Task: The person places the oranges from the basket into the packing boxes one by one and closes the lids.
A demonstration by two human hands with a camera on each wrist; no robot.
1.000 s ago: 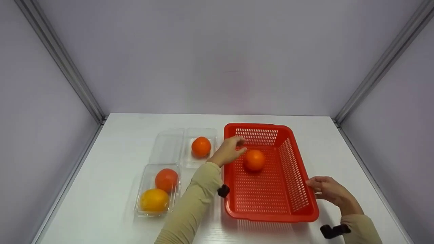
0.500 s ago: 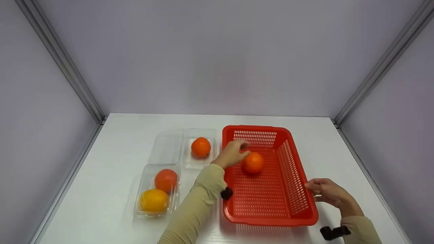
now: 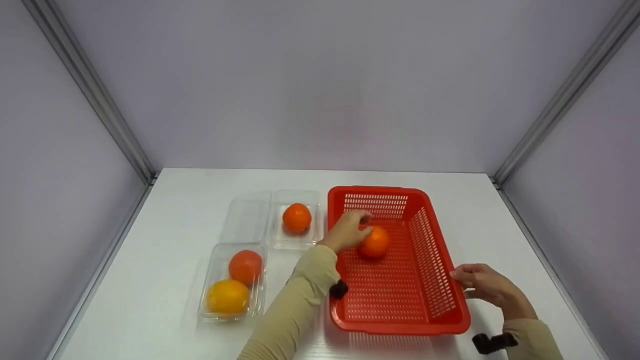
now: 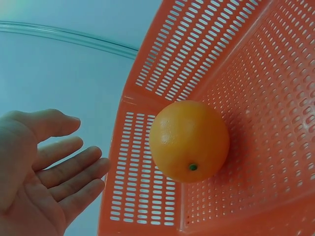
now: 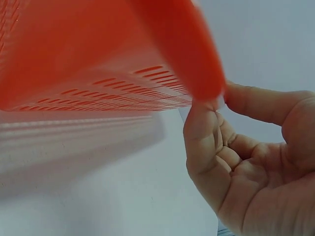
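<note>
A red perforated plastic basket (image 3: 390, 300) sits on the right half of the table, holding one orange (image 3: 375, 243). In the left wrist view the orange (image 4: 189, 142) shows a green stem dot and lies near the basket's corner. My left hand (image 3: 347, 231) hovers above the basket's left side, close to the orange, with fingers relaxed and nothing in them; the left wrist view shows the hand (image 4: 54, 167) apart from the fruit. My right hand (image 3: 485, 285) pinches the basket's right rim between thumb and fingers, as the right hand (image 5: 246, 152) in its wrist view confirms.
Left of the basket, a clear clamshell box (image 3: 280, 240) with its lid (image 3: 246, 217) laid open holds another orange (image 3: 297, 218). Nearer stands a second clear box (image 3: 207, 280) containing a reddish-orange round fruit (image 3: 245, 267) and a yellow-orange fruit (image 3: 227, 297). Grey walls surround the white table.
The basket has shifted slightly nearer, with the orange inside it. My left hand has moved a little to the right and nearer, towards the orange. My right hand keeps its pinch on the rim.
</note>
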